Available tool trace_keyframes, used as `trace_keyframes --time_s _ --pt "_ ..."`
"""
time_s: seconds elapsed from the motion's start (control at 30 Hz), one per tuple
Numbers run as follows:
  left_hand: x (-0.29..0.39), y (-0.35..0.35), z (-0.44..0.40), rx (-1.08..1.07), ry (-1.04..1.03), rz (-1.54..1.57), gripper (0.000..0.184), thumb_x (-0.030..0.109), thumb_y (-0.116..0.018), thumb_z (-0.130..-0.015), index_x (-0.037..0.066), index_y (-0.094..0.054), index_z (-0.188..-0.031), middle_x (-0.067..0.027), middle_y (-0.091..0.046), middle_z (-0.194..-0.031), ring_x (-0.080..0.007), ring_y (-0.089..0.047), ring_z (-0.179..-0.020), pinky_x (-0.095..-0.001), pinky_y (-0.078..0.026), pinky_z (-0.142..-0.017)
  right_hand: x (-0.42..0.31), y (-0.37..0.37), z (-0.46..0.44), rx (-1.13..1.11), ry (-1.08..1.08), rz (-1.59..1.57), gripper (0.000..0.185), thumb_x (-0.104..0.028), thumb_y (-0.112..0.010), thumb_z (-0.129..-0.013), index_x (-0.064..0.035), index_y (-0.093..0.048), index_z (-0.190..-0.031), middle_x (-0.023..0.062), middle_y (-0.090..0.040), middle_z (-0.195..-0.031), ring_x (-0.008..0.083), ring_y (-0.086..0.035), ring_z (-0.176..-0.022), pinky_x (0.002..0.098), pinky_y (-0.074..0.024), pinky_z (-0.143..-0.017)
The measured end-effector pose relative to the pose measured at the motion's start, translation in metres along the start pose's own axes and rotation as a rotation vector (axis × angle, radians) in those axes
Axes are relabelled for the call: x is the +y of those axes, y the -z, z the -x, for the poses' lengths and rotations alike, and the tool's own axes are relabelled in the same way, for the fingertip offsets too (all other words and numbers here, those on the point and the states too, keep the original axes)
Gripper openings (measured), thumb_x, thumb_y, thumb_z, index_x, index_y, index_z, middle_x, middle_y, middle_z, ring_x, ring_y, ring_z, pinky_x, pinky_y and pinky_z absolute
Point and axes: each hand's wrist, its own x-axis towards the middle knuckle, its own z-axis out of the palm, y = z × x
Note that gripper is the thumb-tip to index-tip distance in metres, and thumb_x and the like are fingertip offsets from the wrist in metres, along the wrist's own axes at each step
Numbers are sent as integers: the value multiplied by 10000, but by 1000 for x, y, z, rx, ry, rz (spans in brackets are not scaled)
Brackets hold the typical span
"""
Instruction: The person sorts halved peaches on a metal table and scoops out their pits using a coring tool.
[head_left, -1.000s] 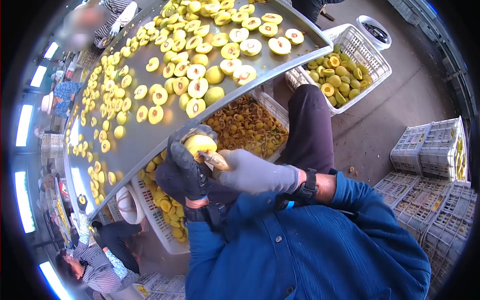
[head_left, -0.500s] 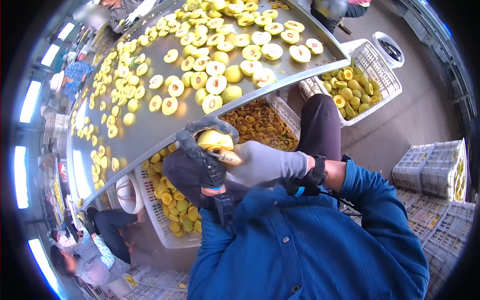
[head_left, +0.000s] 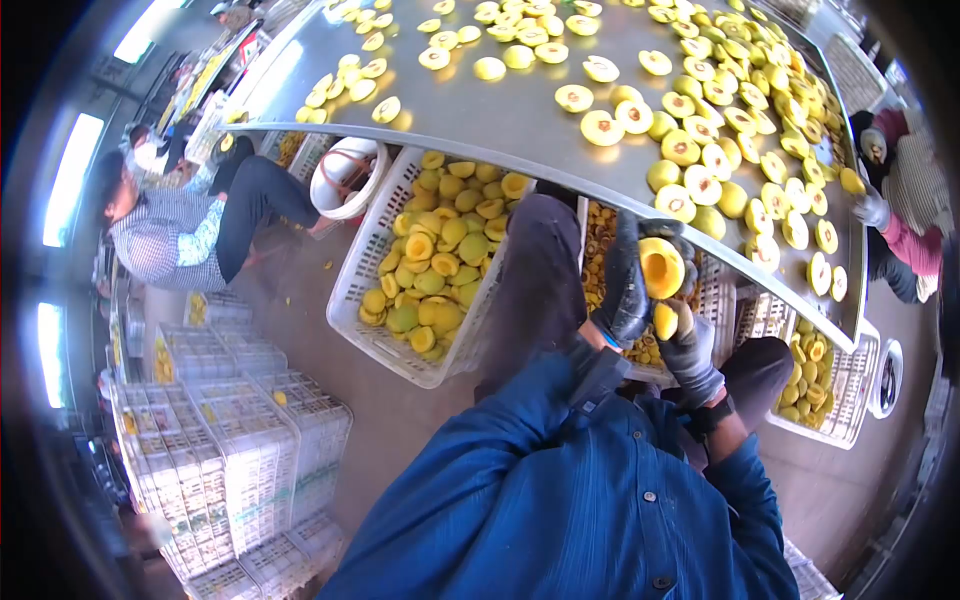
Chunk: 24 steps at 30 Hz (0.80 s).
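Note:
My left hand (head_left: 628, 285), in a dark, stained glove, is closed round a yellow peach half (head_left: 661, 268). Its cut face is turned up and shows a hollow with no pit in it. Just below, my right hand (head_left: 692, 352) in a grey glove is closed, with a small yellow fruit piece (head_left: 665, 322) at its fingertips. Whether a tool is also in that hand is hidden. Both hands are over my lap, by the edge of the metal table (head_left: 480, 105). Many peach halves (head_left: 681, 147), several with brown pits, lie on it.
A white crate (head_left: 436, 372) of hollowed halves stands to my left, another crate (head_left: 845, 425) to my right. Scraps (head_left: 600, 245) lie beneath the table edge. A white bucket (head_left: 345, 180), stacked crates (head_left: 225, 440) and co-workers (head_left: 165, 235) are nearby.
My view has swung left, so table and hands appear further right. My hands have parted slightly; the peach half's hollow now faces up, and the right hand holds a small yellow piece.

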Motion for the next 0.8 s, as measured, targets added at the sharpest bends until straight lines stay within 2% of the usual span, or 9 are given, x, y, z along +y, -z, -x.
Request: trace_keyframes --time_s 0.03,0.1,0.17,0.27,0.33,0.4,0.5,0.63,0.8 --pt "-7 35 -16 -99 -164 -74 580 582 -358 -1007 53 -593 -1035 -98 -634 -803 -218 -626 -653 -353 -546 -633 11 -4 2 -17 27 -24 202 -129 -709 -794 -109 -585 -952 125 -653 -698 337 -658 -623 430 -513 -528" --pt "56 19 17 104 -371 -336 584 570 -322 -1020 55 -597 -1042 -71 -636 -863 -195 -627 -744 -342 -542 -711 59 -20 20 -565 -327 470 160 -210 -575 -891 -90 -600 -993 186 -671 -738 370 -673 -690 483 -523 -585" --pt "83 81 11 305 -634 -468 576 531 -313 -1036 36 -599 -1105 -64 -652 -963 -172 -617 -892 -319 -500 -846 80 -12 39 -770 -382 465 218 -266 -547 -898 -76 -594 -992 216 -666 -740 405 -666 -712 530 -521 -624" --pt "152 201 42 604 -783 -1010 440 372 -409 -1033 -13 -602 -1124 -106 -663 -1039 -211 -618 -931 -353 -506 -842 116 -10 65 -702 -397 444 249 -261 -578 -874 -58 -591 -1018 245 -633 -701 418 -642 -661 541 -484 -569" --pt "194 275 72 763 -832 -1492 354 266 -473 -1031 -46 -604 -1136 -134 -671 -1089 -236 -619 -957 -375 -511 -840 113 2 59 -573 -548 376 324 -335 -603 -853 -61 -568 -1023 244 -664 -765 442 -652 -724 542 -520 -662" --pt "197 238 65 873 -1004 -1615 354 191 -566 -984 -37 -576 -1256 -186 -646 -1166 -294 -619 -1059 -385 -471 -940 96 10 47 -516 -680 371 321 -357 -593 -872 -72 -552 -1015 236 -669 -788 440 -652 -762 546 -510 -696" --pt "157 136 6 419 -1105 -1694 323 179 -587 -965 -35 -597 -1206 -189 -641 -1156 -286 -627 -1039 -381 -479 -921 76 6 44 -363 -632 263 322 -370 -621 -877 -77 -562 -998 239 -631 -702 450 -626 -695 546 -471 -615" --pt "83 45 -82 -245 -795 -1737 264 212 -636 -914 20 -639 -1095 -189 -647 -1092 -353 -635 -969 -418 -509 -849 37 17 42 -338 -652 186 283 -358 -610 -888 -93 -542 -961 234 -625 -697 451 -625 -705 546 -476 -621" --pt "-1 20 -152 -379 -468 -2135 463 318 -733 -791 0 -602 -1101 -215 -643 -1031 -370 -635 -953 -447 -519 -825 34 22 76 -316 -715 136 258 -335 -604 -892 -94 -534 -952 228 -609 -680 445 -619 -684 550 -472 -604"
